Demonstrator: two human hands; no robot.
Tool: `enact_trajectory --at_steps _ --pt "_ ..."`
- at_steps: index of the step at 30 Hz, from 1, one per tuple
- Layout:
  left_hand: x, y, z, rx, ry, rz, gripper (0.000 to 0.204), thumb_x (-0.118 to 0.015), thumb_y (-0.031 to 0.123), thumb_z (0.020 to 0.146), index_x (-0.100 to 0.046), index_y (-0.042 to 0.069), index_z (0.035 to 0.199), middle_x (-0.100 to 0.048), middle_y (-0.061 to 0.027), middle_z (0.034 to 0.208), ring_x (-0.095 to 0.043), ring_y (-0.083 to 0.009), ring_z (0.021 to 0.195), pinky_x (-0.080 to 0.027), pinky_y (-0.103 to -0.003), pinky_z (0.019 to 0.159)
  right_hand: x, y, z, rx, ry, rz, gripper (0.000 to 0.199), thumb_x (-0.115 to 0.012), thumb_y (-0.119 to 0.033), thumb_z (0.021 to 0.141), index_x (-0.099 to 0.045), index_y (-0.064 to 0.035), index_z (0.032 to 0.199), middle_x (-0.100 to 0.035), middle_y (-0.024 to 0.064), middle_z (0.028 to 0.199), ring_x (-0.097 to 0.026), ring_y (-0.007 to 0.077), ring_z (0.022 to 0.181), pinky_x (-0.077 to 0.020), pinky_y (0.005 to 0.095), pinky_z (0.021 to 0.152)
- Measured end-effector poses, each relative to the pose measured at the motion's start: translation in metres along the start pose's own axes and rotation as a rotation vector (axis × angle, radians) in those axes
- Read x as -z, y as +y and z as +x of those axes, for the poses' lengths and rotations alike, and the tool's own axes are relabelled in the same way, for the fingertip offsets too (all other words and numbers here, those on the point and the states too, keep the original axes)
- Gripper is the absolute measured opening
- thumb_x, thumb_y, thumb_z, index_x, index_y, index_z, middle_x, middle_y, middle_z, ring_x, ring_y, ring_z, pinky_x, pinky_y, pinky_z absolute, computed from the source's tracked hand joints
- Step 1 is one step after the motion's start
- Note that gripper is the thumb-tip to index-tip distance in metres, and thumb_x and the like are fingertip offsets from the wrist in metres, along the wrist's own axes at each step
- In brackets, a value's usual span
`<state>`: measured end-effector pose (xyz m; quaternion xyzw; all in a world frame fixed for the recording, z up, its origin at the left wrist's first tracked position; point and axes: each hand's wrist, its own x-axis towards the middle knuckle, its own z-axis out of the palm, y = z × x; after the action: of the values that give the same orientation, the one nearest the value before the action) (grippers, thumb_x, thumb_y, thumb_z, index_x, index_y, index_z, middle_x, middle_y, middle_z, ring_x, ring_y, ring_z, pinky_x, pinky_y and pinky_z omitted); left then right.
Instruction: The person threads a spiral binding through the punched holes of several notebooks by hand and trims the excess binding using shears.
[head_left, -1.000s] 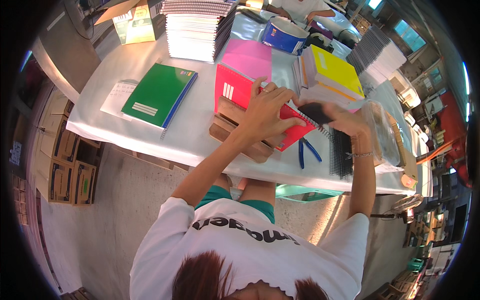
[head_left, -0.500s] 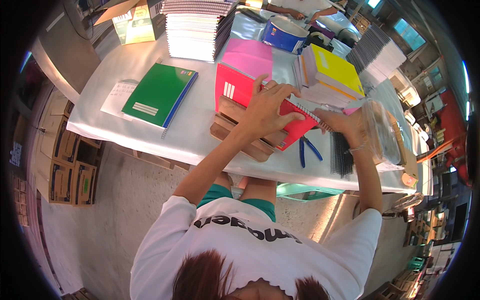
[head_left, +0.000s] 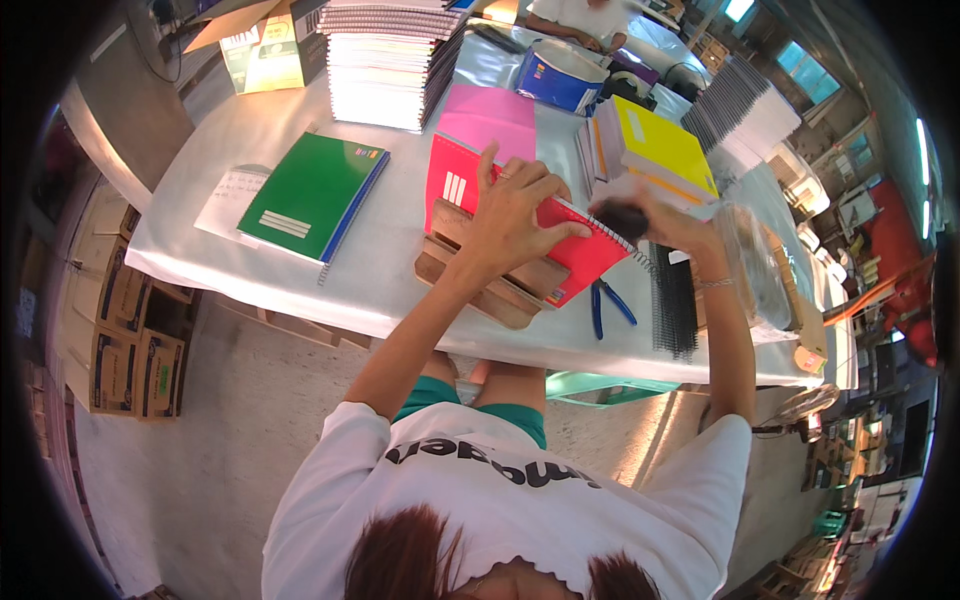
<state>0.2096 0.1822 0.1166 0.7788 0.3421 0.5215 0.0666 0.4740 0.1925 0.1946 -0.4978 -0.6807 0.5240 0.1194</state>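
Observation:
A red notebook [head_left: 455,182] rests tilted on a wooden stand [head_left: 478,282] at the table's near edge. My left hand [head_left: 515,208] lies flat on its cover, fingers spread. My right hand [head_left: 650,218] is at the notebook's right edge, where a black spiral wire coil [head_left: 626,216] runs along the binding; its fingers are closed on the coil, blurred by motion. Blue-handled pliers [head_left: 606,302] lie just below the notebook, beside a bundle of black spiral coils [head_left: 674,304].
A green notebook [head_left: 312,193] lies to the left, a pink one [head_left: 489,117] behind the red one. A tall stack of spiral notebooks [head_left: 385,60] and a yellow-topped stack [head_left: 652,150] stand farther back. Cardboard boxes [head_left: 118,355] sit on the floor at left. Another person [head_left: 582,20] sits across the table.
My right hand has shifted along the notebook's right edge and up a little, with the black coil turning in it. My left hand has stayed pressed on the red cover.

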Motion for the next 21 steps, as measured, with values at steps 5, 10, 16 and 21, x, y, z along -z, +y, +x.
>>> enact_trajectory --at_steps 5,10,16,21 --pt "0.006 0.001 0.001 0.011 -0.056 -0.035 0.047 -0.087 0.051 0.071 -0.072 0.011 0.092 -0.067 -0.0045 0.098 -0.061 -0.0269 0.109 -0.014 -0.059 0.122 -0.007 0.003 0.007 0.131 0.028 -0.357 0.056 -0.034 -0.05 0.112 -0.068 -0.0082 0.127 -0.065 0.0024 0.114 -0.06 0.0155 0.086 -0.0534 0.031 0.076" --pt "0.005 -0.002 0.0 0.011 -0.036 -0.069 0.046 -0.087 0.048 0.072 -0.071 0.01 0.092 -0.066 -0.0052 0.099 -0.061 -0.0261 0.109 -0.018 -0.056 0.121 -0.003 0.004 0.011 -0.099 0.054 -0.291 0.051 -0.037 -0.047 0.112 -0.065 -0.0094 0.134 -0.065 0.003 0.119 -0.062 0.0144 0.093 -0.0545 0.0298 0.072" --pt "0.004 -0.007 0.002 0.015 -0.038 -0.084 0.045 -0.087 0.046 0.073 -0.073 0.009 0.095 -0.064 -0.006 0.101 -0.06 -0.0248 0.109 -0.023 -0.053 0.118 0.002 0.001 0.017 -0.043 -0.134 -0.418 0.063 -0.029 -0.05 0.112 -0.058 -0.0037 0.143 -0.066 0.0098 0.125 -0.068 0.0168 0.092 -0.0576 0.0343 0.083" --pt "0.004 -0.007 -0.001 0.008 0.012 -0.082 0.044 -0.088 0.045 0.073 -0.073 0.009 0.094 -0.061 -0.0056 0.101 -0.06 -0.0244 0.108 -0.024 -0.054 0.118 0.005 -0.004 0.018 -0.366 -0.047 -0.562 0.05 -0.05 -0.039 0.106 -0.061 -0.0013 0.136 -0.07 0.0146 0.124 -0.071 0.023 0.102 -0.0562 0.0406 0.09"
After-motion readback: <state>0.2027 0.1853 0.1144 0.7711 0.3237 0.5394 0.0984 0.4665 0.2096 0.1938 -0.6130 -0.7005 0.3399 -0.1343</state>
